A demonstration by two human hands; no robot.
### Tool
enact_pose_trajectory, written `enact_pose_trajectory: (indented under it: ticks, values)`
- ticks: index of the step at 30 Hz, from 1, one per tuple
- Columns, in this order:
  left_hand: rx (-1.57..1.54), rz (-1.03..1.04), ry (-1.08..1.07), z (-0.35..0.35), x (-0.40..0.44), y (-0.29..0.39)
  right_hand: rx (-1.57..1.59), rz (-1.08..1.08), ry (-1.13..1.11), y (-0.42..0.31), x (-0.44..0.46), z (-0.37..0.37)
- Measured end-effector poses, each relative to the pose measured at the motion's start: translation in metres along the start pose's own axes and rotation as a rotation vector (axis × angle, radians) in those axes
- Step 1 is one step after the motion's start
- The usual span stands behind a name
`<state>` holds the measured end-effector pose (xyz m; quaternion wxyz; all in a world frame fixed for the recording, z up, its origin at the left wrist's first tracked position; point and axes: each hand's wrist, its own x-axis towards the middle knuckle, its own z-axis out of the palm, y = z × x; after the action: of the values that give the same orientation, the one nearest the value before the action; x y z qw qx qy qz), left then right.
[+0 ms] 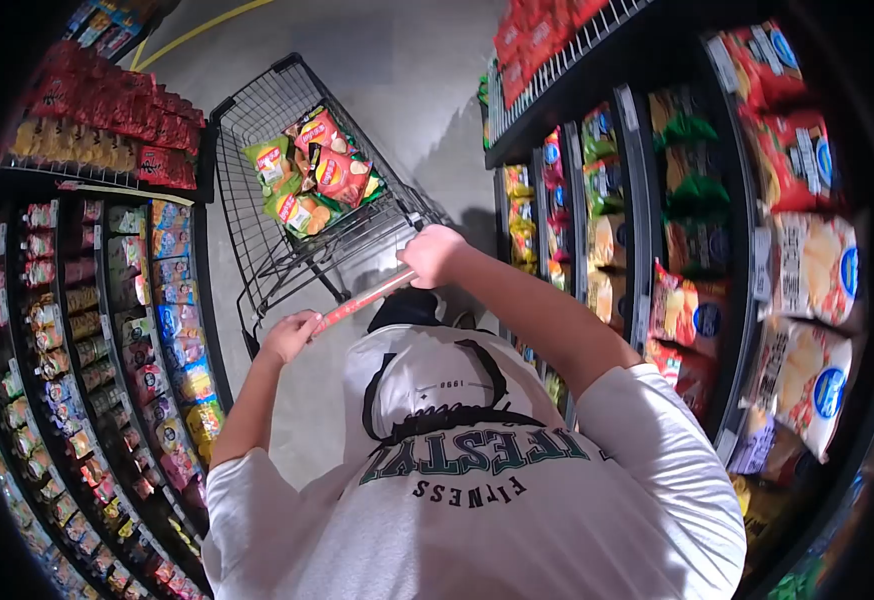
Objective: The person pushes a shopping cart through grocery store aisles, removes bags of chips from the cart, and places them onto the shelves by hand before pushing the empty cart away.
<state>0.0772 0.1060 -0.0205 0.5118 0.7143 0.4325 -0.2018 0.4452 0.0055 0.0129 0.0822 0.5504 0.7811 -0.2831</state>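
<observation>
A black wire shopping cart point(232, 150) stands in front of me, tilted to the left in view. My left hand point(292, 335) is wrapped round the left end of its red handle bar point(357, 303). Near the bar's other end, my right hand point(432, 253) grips it too, fingers mostly turned away from the camera. Inside the basket lie several chip bags: a red one point(340, 178) on top, a green one point(270, 163) at the left and another green one point(299, 212) nearer the handle.
Shelves of small snack packets point(142, 330) line the left side, with red packets point(167, 168) on a rack at their far end. To the right, shelves hold large snack bags point(812, 265). Grey floor point(397, 70) runs between them, with a yellow line point(197, 35) at the far left.
</observation>
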Motion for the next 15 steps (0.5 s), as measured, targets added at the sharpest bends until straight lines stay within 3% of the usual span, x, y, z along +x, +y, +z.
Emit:
enact_pose_trajectory:
  ticks: [5, 8, 15]
  values:
    - [-0.078, 0.007, 0.047, -0.021, 0.025, 0.009, -0.114, -0.082, -0.023, 0.047, 0.058, -0.038]
    - [-0.095, 0.015, 0.232, -0.015, 0.048, -0.013, -0.139, -0.144, 0.031, 0.067, 0.082, -0.069]
    - [-0.217, -0.28, 0.213, -0.047, 0.031, 0.048, -0.203, -0.426, 0.058, 0.106, 0.158, -0.111]
